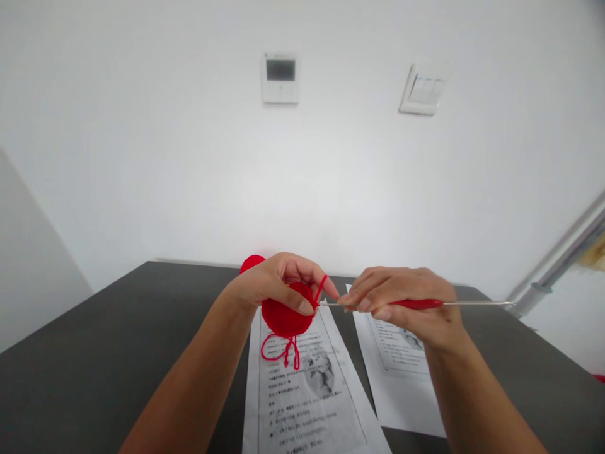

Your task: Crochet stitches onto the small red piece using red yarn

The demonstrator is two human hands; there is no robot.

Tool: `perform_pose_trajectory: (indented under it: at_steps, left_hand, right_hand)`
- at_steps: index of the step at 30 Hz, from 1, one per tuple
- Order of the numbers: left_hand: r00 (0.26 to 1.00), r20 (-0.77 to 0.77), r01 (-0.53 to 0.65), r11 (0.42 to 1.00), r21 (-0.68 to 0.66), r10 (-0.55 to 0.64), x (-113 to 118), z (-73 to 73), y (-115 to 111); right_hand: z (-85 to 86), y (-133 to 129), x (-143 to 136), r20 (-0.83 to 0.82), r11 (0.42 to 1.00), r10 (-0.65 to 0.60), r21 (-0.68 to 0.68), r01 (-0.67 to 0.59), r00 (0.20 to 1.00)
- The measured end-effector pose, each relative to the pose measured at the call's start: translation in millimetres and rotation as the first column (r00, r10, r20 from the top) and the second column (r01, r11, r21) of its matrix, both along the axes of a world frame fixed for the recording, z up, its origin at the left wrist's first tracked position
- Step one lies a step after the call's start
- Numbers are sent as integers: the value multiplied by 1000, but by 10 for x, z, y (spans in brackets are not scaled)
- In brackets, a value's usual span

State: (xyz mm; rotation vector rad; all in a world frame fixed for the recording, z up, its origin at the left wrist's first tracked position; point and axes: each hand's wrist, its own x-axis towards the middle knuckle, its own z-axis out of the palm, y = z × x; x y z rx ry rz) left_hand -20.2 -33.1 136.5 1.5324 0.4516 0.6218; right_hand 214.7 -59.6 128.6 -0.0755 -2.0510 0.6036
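A round piece of red crochet work (284, 316) is pinched in my left hand (278, 277), the thumb lying across its front. A strand of red yarn (321, 289) runs up from its right edge to my left index finger. Loose yarn tails (290, 353) dangle below it. My right hand (401, 296) grips a double-ended crochet hook (418, 304) with a red handle and metal shafts. The hook's left tip meets the edge of the red work; its other end points right. Behind my left hand, part of a red yarn ball (252, 261) shows.
Two printed sheets lie on the dark table (189, 302): one sheet (312, 410) under the work, another sheet (406, 403) under my right hand. A white wall with a panel (280, 91) and switches (424, 89) stands behind. A metal pole (567, 271) is at the right.
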Motion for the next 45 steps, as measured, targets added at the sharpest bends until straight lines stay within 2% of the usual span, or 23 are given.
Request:
perform_pose_trajectory:
  at_steps: [7,11,14,17,21,23,25,29,36,41,45]
  left_hand:
    - [999,8,-41,995,92,40,5,16,12]
    - [995,30,-96,989,108,93,17,21,18]
    - [987,56,-154,985,78,150,34,13,9]
    - [975,107,-199,979,46,193,62,5,0]
    - [963,149,-230,973,18,225,104,24,-23]
    - [955,149,-263,965,17,258,125,43,-44]
    - [944,137,-304,952,24,298,146,58,-63]
    - [927,129,-359,932,42,352,168,55,-74]
    - [883,185,-449,891,66,431,164,27,-61]
    - [858,188,-497,865,68,479,192,54,-87]
    - [864,137,-498,862,95,484,165,60,-88]
  right_hand:
    - [-22,13,-54,-83,987,36,-151,-48,996]
    - [-53,21,-124,-156,990,14,-138,-36,988]
    - [-79,10,-170,-196,998,-43,-63,31,980]
    - [-99,4,-203,-197,981,-151,89,171,969]
    - [-90,26,-220,-171,875,-296,347,338,940]
    - [-74,41,-216,-149,832,-341,411,372,928]
    - [-59,49,-209,-117,818,-377,423,389,919]
    - [-56,50,-192,-109,843,-391,355,403,914]
    - [-118,76,-131,-187,910,-366,133,393,912]
    - [-138,116,-115,-209,940,-318,57,336,925]
    - [-148,159,-112,-229,975,-221,-64,212,948]
